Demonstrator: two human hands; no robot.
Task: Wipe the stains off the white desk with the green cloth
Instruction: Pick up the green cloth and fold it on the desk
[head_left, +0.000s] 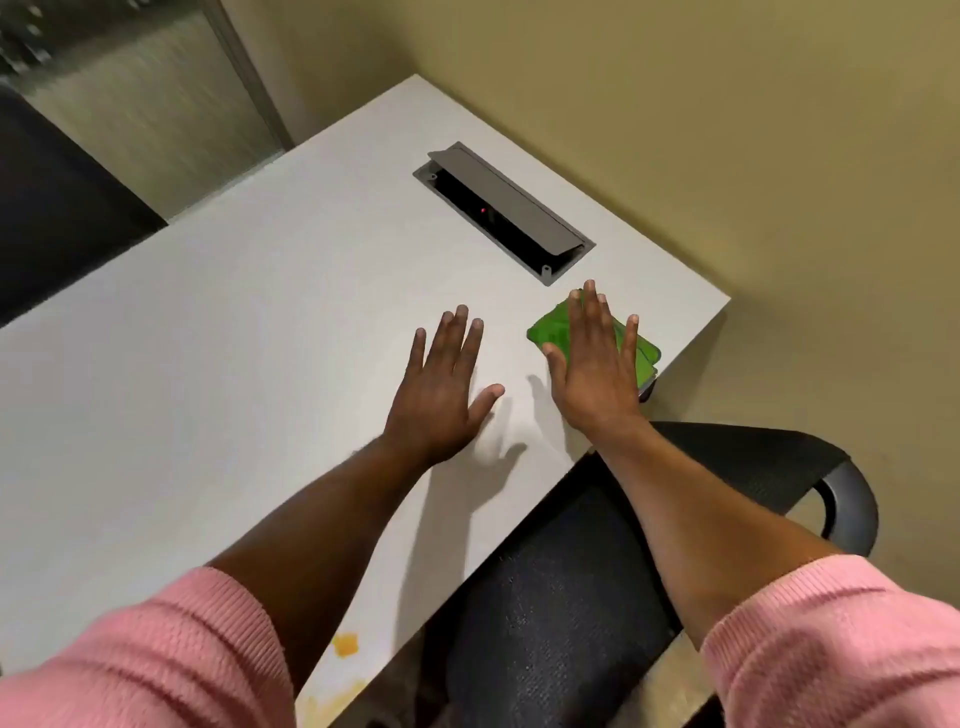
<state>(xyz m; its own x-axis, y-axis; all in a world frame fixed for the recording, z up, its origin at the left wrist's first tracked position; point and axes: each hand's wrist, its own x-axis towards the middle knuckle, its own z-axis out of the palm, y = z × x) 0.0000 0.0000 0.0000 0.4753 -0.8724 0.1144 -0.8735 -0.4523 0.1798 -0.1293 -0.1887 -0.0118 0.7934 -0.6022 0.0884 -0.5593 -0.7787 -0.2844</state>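
Observation:
A folded green cloth (545, 328) lies near the right edge of the white desk (234, 338). My right hand (597, 364) is spread flat over the cloth, palm down, fingers apart and not curled around it. To the cloth's left, my left hand (441, 395) rests flat on the bare desktop with its fingers spread. A yellow-orange stain (345, 644) marks the near edge of the desk beside my left sleeve, and a paler smear (317, 709) lies below it.
An open grey cable box (504, 213) is sunk into the desk beyond my hands. A black mesh office chair (597, 571) stands under the desk's right edge. A beige wall runs behind the desk, and a dark panel stands at the far left.

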